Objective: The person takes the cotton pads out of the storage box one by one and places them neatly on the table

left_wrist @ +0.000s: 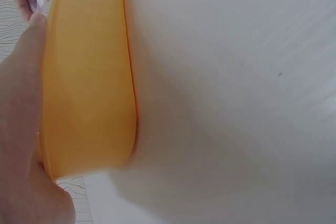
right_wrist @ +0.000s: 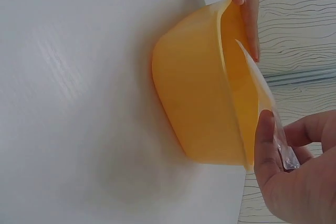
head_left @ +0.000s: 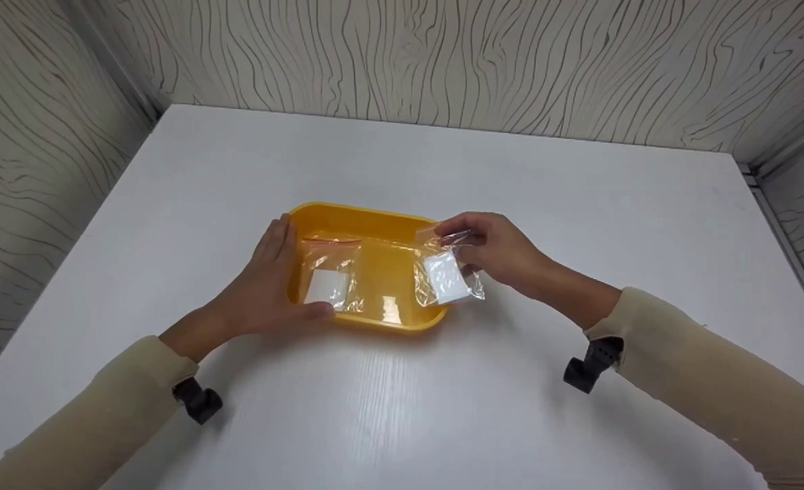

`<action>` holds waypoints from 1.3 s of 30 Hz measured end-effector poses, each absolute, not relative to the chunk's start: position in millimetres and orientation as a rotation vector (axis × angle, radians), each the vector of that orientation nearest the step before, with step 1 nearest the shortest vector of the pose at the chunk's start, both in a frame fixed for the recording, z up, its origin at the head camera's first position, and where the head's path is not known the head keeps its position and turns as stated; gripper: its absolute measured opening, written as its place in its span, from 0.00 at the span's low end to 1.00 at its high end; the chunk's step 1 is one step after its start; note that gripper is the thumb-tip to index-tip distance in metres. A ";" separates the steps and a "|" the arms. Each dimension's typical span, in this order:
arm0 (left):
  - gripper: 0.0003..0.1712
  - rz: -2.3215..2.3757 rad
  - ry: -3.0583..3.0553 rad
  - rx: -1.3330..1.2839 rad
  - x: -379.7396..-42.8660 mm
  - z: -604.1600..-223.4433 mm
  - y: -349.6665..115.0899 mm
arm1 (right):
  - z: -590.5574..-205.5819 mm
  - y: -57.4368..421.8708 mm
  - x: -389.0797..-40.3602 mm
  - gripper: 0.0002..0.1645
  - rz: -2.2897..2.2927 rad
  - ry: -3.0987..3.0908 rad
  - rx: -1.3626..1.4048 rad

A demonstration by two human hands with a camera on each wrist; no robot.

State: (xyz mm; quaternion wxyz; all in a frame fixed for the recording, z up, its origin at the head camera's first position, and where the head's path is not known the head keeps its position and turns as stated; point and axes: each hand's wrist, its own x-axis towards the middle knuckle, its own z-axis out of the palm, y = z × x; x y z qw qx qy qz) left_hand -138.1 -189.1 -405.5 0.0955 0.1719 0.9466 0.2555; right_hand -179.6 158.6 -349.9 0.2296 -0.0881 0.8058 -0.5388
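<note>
A yellow plastic tub [head_left: 402, 322] stands on the white table. At its left end my left hand [head_left: 260, 289] rests against the rim, fingers straight along the side and thumb along the front edge. Inside the tub lies a clear zip bag with a white square piece in it [head_left: 328, 286]. My right hand [head_left: 504, 248] pinches a second clear zip bag [right_wrist: 273, 111] between thumb and fingers; it holds a similar white piece [head_left: 446, 276]. This bag hangs tilted over the tub's right end. What the white pieces are, I cannot tell.
The white table [head_left: 388, 408] extends around the tub on all sides. Wood-grain-patterned panels [head_left: 402, 61] rise behind it and at both sides. A small black device [head_left: 197, 400] sits on the left wrist, another [head_left: 592, 364] on the right.
</note>
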 end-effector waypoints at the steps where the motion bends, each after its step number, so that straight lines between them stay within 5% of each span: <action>1: 0.80 0.757 2.806 0.508 -137.9 -405.3 -189.2 | -350.0 160.4 -179.5 0.23 -1.477 2.222 -0.234; 39: 0.80 0.731 2.815 0.492 -137.8 -407.8 -189.0 | -353.2 223.9 -173.0 0.22 -1.448 2.354 -0.102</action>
